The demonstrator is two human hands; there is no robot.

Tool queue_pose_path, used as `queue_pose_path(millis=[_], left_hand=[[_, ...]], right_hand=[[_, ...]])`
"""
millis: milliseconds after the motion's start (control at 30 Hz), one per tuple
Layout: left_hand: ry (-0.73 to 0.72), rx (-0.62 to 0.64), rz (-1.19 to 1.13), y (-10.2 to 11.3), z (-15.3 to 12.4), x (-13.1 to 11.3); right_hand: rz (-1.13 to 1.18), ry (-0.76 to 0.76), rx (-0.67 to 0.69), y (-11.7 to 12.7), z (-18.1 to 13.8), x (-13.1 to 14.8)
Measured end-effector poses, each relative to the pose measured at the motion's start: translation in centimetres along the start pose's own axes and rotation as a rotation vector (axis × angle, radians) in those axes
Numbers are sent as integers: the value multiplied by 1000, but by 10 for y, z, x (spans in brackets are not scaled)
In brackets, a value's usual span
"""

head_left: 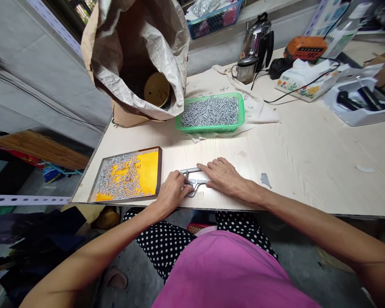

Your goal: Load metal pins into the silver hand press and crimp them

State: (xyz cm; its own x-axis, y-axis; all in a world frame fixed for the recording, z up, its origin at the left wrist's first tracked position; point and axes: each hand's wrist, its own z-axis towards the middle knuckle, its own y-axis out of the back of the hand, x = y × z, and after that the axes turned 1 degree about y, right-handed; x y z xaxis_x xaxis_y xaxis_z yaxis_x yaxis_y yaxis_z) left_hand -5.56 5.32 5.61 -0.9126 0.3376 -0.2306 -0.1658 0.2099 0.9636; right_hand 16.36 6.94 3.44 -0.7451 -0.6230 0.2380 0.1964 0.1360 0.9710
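metal tool partly hidden beneath fingers at both ends.

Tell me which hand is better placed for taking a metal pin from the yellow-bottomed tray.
Likely the left hand: it is beside the yellow-bottomed tray; the right hand is farther away, beyond the metal tool.

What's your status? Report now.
Left hand gripping metal tool; right hand touching its other end. Pin tray beside left hand. Green basket beyond, clear of hands.
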Motion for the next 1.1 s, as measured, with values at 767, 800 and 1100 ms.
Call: queue_pose_path(millis=[767, 800, 1100], left_hand=[[-257, 130, 123, -11, 61, -23], [-251, 116, 118, -12, 59, -22], [-346, -114, -24, -57, 3, -46]], right_hand=[[-11, -108, -35, -11, 0, -20], [10, -95, -46, -9, 0, -25], [97, -124, -92, -6, 10, -59]])
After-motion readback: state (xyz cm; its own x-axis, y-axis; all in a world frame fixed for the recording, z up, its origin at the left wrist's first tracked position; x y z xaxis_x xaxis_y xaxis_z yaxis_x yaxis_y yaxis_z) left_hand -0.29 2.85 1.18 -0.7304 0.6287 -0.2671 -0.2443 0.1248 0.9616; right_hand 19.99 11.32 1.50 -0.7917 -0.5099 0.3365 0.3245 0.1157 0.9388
